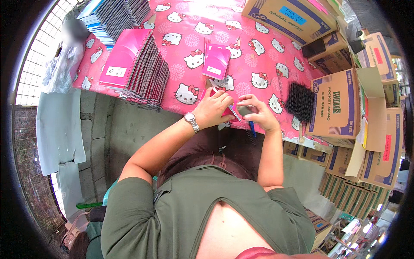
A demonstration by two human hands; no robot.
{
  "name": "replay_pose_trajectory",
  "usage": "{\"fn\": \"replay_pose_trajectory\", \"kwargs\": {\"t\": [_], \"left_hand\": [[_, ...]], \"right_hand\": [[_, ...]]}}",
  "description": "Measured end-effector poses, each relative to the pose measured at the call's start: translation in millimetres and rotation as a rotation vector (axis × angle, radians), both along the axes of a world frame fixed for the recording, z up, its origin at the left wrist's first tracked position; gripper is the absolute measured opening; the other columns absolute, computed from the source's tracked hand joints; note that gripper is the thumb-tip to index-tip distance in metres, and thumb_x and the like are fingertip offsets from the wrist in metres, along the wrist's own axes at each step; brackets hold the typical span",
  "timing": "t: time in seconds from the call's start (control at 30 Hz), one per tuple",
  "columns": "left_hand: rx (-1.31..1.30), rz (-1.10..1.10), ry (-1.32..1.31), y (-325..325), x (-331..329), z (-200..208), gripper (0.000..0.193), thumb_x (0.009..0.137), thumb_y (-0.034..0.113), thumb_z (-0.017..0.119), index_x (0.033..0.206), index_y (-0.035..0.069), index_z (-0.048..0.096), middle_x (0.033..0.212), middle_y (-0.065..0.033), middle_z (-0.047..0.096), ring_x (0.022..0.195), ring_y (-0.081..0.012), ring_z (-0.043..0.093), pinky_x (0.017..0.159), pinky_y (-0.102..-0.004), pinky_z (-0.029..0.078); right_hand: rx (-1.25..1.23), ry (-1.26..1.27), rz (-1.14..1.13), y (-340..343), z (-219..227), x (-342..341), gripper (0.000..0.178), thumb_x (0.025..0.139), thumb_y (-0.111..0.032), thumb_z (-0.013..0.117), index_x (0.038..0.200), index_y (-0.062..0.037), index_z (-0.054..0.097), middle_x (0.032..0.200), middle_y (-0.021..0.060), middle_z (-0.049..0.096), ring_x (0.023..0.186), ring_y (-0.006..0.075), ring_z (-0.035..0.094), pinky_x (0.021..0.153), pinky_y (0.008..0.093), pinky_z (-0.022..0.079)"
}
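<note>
My left hand (213,108), with a wristwatch (191,122) at its wrist, presses on a small pink notebook (233,113) at the table's near edge; its fingers cover most of it. Just to the right, my right hand (261,114) is curled round a small dark grey, blocky object (244,111), whose kind I cannot make out. A blue strip-like thing (252,128) shows below that hand, by a dark coil (250,137) at the table's edge. Beyond both hands lie small pink spiral notebooks (217,61).
A tall stack of pink spiral notebooks (129,64) stands at the left, with blue notebooks (105,21) behind it. A bundle of black spiral coils (299,101) lies at the right beside a cardboard box (334,103). More boxes (293,17) line the far right. The tablecloth (181,71) is pink and patterned.
</note>
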State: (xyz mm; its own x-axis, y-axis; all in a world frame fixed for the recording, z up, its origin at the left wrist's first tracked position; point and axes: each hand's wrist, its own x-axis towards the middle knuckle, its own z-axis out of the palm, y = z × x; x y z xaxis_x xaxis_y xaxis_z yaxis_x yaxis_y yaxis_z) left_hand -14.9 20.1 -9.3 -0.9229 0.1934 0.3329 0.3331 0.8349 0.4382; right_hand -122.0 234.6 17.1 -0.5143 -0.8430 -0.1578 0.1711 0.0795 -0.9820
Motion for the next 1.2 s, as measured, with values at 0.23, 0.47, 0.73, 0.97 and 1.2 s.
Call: {"fn": "replay_pose_trajectory", "kwargs": {"t": [0.23, 0.47, 0.73, 0.97, 1.2], "left_hand": [[0.194, -0.040, 0.036, -22.4, -9.7, -1.3, 0.041, 0.076, 0.019, 0.078, 0.108, 0.006, 0.057, 0.118, -0.0134, 0.055, 0.120, -0.0355, 0.049, 0.102, -0.0456, 0.043], [0.384, -0.088, -0.305, -44.0, -16.3, -3.0, 0.032, 0.082, 0.009, 0.072, 0.110, 0.004, 0.058, 0.117, -0.0143, 0.055, 0.108, -0.0333, 0.058, 0.095, -0.0416, 0.048], [0.506, -0.148, -0.210, -49.2, -22.2, -11.2, 0.034, 0.082, 0.007, 0.074, 0.111, 0.002, 0.056, 0.106, -0.0130, 0.061, 0.101, -0.0292, 0.062, 0.089, -0.0378, 0.050], [0.572, -0.113, -0.224, -49.3, -24.6, -14.5, 0.035, 0.082, 0.011, 0.075, 0.110, 0.002, 0.056, 0.105, -0.0157, 0.063, 0.100, -0.0327, 0.062, 0.087, -0.0396, 0.050], [0.805, 0.187, -0.224, -40.9, -2.2, -15.5, 0.021, 0.089, 0.013, 0.071, 0.103, -0.001, 0.063, 0.085, -0.0087, 0.066, 0.074, -0.0125, 0.061, 0.070, -0.0292, 0.050]], "right_hand": [[-0.308, -0.244, 0.126, -16.0, -3.1, -14.0, 0.046, 0.072, -0.009, 0.074, 0.118, -0.0056, 0.069, 0.133, 0.0065, 0.053, 0.122, 0.0181, 0.052, 0.103, 0.0349, 0.043], [-0.341, -0.239, 0.203, -28.7, -6.4, -22.8, 0.050, 0.070, -0.018, 0.075, 0.119, -0.0081, 0.069, 0.133, 0.0061, 0.056, 0.120, 0.0179, 0.052, 0.105, 0.0352, 0.040], [0.130, 0.109, 0.160, -39.6, -11.8, -29.8, 0.047, 0.071, -0.019, 0.075, 0.115, -0.0038, 0.068, 0.128, 0.0101, 0.057, 0.120, 0.0204, 0.054, 0.102, 0.0350, 0.043], [0.290, 0.418, -0.106, -36.7, -22.9, -36.6, 0.048, 0.074, -0.020, 0.080, 0.119, -0.0095, 0.069, 0.133, 0.0105, 0.053, 0.122, 0.0250, 0.052, 0.104, 0.0363, 0.042], [0.620, 0.957, -0.685, 33.1, -45.5, -2.1, 0.064, 0.083, -0.031, 0.075, 0.136, -0.0022, 0.052, 0.131, 0.0219, 0.052, 0.124, 0.0376, 0.049, 0.105, 0.0469, 0.039]]}}
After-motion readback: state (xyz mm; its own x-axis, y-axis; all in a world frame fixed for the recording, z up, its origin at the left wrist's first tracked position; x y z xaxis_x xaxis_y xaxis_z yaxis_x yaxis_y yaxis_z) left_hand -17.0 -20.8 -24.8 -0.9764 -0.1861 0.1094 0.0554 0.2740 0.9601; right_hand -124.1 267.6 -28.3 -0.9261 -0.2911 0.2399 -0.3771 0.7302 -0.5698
